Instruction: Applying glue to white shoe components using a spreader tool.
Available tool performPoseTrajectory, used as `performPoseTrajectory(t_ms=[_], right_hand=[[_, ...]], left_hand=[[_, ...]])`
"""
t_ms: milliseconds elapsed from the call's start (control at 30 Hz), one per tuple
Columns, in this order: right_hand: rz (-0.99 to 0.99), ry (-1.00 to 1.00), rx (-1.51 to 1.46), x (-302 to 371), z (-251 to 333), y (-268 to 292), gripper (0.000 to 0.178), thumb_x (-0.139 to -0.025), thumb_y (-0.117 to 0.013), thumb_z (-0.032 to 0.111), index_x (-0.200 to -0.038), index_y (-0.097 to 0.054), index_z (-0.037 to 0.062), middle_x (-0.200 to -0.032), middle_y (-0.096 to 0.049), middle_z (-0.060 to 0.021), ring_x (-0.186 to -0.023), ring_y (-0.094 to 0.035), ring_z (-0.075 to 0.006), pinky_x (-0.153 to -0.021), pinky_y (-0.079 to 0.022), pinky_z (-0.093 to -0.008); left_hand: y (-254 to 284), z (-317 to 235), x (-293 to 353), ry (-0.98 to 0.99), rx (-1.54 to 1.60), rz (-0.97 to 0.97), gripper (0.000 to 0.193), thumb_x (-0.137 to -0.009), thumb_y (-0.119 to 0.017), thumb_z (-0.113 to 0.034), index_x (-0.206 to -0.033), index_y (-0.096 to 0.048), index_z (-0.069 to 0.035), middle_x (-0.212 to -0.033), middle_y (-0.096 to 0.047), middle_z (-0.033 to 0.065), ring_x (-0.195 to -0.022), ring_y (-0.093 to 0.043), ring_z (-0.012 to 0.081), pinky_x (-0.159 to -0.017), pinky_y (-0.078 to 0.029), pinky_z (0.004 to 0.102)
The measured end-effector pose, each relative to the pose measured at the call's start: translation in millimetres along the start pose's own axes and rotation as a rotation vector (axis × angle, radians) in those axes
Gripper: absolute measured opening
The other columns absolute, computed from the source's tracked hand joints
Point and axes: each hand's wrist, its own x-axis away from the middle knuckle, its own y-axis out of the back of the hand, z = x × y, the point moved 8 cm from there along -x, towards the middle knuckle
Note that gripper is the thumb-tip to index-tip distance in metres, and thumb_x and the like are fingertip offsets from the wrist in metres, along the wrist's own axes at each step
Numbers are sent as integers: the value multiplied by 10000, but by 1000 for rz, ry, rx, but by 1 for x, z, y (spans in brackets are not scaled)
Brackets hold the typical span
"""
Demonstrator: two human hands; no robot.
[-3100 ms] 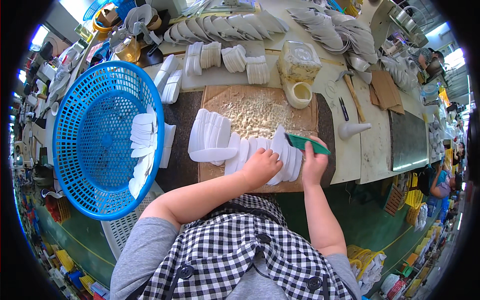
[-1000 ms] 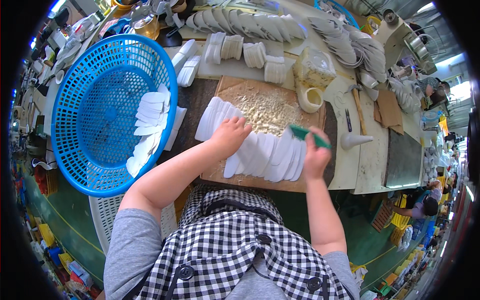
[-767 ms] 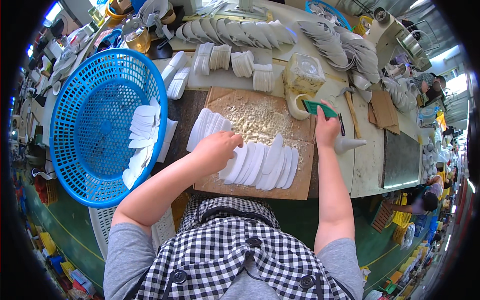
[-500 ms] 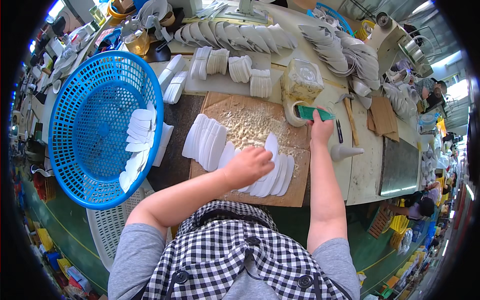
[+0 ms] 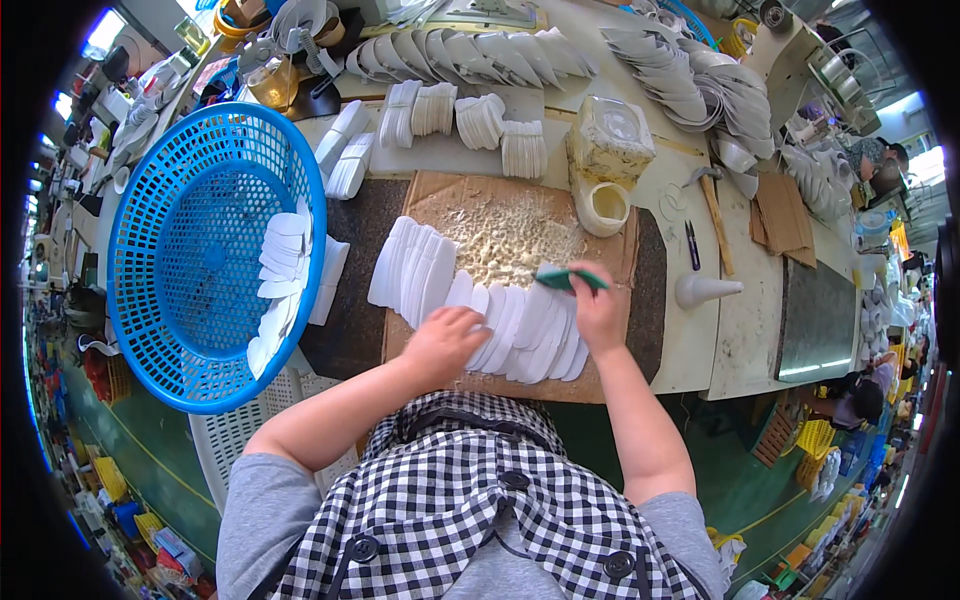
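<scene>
My right hand point(image 5: 600, 312) grips a green flat scraper point(image 5: 568, 279), its edge over the upper end of a fanned row of white, round-ended pieces point(image 5: 525, 335). These overlap side by side on a glue-crusted cardboard sheet point(image 5: 500, 195). At the row's left part, my left hand point(image 5: 445, 345) rests with its fingers laid on the pieces, holding nothing that I can see. A thicker stack of similar white pieces point(image 5: 412, 268) lies just beyond that hand. An open round pot point(image 5: 608, 205) with pale stuff inside stands past the scraper.
A blue basket point(image 5: 130, 250) with white pieces inside stands at the left. Bundles of white pieces point(image 5: 435, 110) line the back. On the right lie a pen-like black tool point(image 5: 692, 245), a hammer point(image 5: 717, 225) and a white cone point(image 5: 705, 290).
The right hand has brought the green scraper from the pot leftward and nearer, onto the fanned row. My left hand has moved left and nearer, off the middle of the row.
</scene>
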Motion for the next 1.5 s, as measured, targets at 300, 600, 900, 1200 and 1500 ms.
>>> performPoseTrajectory(t_ms=[300,600,900,1200,1500], right_hand=[[-3,-140,-67,94,9,-13,131,-924,-639,90,-1046,-632,42,-957,-648,-25,-858,-585,-98,-760,-478,-236],[-205,-180,-147,48,-7,2,194,-945,-613,109,-1121,-573,37,-1064,-591,-48,-948,-568,-122,-853,-452,-261],[53,-393,-118,75,-29,-15,152,-918,-607,69,-1066,-602,36,-932,-630,-71,-797,-635,-136,-647,-564,-297],[-114,-217,226,8,8,-3,160,-910,-619,98,-1059,-601,41,-929,-628,-99,-782,-643,-160,-633,-573,-301],[122,99,-93,13,55,-132,191,-878,-652,5,-1058,-627,62,-906,-680,-55,-794,-642,-122,-716,-518,-271]], left_hand=[[11,36,53,-8,-289,-8,362,-771,-592,-121,-1128,-633,-78,-1347,-500,93,-1245,-467,251,-1033,-375,416],[34,42,62,86,165,-272,250,-788,-671,-81,-1034,-655,-45,-1085,-660,104,-1086,-615,277,-918,-502,373],[20,33,69,33,-121,-273,240,-804,-666,-109,-1037,-648,-54,-1196,-583,117,-1130,-563,268,-944,-480,373],[42,29,77,8,71,-361,289,-782,-645,-128,-1064,-641,-64,-1174,-606,99,-1101,-573,278,-967,-443,407],[2,7,73,-60,54,-253,266,-761,-647,-119,-1025,-655,-91,-1057,-593,51,-1080,-571,240,-977,-433,394]])
